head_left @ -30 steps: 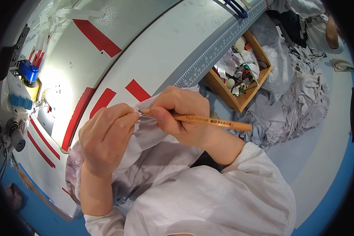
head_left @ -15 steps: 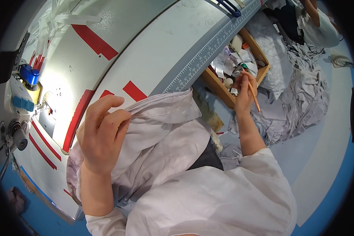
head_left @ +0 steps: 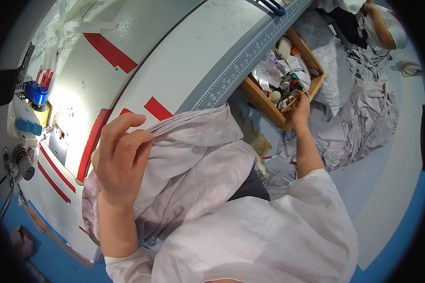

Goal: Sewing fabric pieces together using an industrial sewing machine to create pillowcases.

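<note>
A person's left hand (head_left: 120,158) pinches a fold of pale lilac fabric (head_left: 193,160) between closed fingers (head_left: 139,141) at the near edge of a grey desk (head_left: 174,56) marked with red tape strips (head_left: 111,49). The right hand (head_left: 300,106) reaches into a wooden tray (head_left: 264,101) of clutter beside the desk, fingers curled; whether they grip anything cannot be told. The fabric drapes from the desk edge onto the lap.

Garment (head_left: 193,160) on table (head_left: 174,61); sewing machine (head_left: 26,118) left; wooden tray (head_left: 283,75) right, below table edge.
</note>
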The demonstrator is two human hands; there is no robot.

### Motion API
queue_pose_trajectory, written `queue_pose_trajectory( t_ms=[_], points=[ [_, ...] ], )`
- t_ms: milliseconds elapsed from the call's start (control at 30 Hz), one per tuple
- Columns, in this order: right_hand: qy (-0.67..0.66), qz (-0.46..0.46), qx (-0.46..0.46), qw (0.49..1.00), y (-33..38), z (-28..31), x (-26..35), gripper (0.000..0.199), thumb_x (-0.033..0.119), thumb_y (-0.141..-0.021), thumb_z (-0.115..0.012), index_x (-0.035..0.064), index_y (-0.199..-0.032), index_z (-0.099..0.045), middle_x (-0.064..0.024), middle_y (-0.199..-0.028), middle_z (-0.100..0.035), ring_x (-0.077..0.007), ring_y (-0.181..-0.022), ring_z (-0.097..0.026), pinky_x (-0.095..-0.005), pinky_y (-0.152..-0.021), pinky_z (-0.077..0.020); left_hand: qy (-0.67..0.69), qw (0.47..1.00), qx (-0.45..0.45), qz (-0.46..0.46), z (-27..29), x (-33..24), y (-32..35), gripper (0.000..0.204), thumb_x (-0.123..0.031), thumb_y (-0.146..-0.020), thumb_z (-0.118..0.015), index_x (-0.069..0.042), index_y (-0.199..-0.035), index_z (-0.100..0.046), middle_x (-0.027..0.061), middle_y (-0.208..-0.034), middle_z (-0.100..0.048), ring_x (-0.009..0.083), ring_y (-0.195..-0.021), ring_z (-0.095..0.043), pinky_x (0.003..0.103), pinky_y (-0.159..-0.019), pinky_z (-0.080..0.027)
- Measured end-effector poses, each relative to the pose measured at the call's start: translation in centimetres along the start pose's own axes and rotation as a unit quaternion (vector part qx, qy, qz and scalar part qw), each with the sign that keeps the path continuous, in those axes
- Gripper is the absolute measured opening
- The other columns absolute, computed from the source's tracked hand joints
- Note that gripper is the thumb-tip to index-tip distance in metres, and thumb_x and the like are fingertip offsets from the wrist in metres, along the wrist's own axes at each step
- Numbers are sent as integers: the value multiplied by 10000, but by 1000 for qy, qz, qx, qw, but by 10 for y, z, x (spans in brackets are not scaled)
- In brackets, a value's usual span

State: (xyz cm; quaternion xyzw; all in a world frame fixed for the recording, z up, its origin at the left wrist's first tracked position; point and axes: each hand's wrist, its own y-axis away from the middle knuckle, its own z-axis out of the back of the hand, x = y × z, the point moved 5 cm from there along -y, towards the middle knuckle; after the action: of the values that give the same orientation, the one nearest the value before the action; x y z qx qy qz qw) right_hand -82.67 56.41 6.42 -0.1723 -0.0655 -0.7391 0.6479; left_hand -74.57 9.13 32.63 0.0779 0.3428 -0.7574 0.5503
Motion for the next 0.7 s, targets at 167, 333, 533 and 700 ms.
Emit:
queue_pose_trajectory(
  t_ms=[167,333,533,700],
  points=[
    [122,89,-36,988,-7,24,44,482,-12,-770,-635,119,-1224,-535,-119,-1064,-577,-304,-973,-575,-391,-845,-471,-13,1000,-3,1,3,-1,-2,272,89,-621,-725,-34,-829,-599,90,-985,-603,176,-713,-615,256,-562,-506],
    [-269,293,5,918,18,117,227,258,-19,-821,-609,23,-1075,-606,-122,-1041,-621,-271,-941,-608,-331,-798,-485,-126,985,-24,-112,11,-25,-1,181,31,-666,-718,-63,-781,-614,87,-963,-626,228,-717,-607,299,-570,-481],
    [-497,580,190,616,94,197,396,247,209,-778,-695,27,-924,-616,-98,-856,-651,-268,-786,-632,-389,-713,-540,40,998,-44,-27,36,-79,77,201,31,-694,-689,-34,-843,-569,115,-776,-654,242,-624,-611,305,-533,-473],
    [-368,642,500,450,140,190,410,186,174,-793,-660,48,-787,-524,-88,-666,-515,-284,-665,-576,-398,-545,-442,140,980,-49,135,110,-119,137,208,121,-644,-506,-56,-732,-570,136,-770,-696,161,-441,-526,263,-389,-352]
  ],
)
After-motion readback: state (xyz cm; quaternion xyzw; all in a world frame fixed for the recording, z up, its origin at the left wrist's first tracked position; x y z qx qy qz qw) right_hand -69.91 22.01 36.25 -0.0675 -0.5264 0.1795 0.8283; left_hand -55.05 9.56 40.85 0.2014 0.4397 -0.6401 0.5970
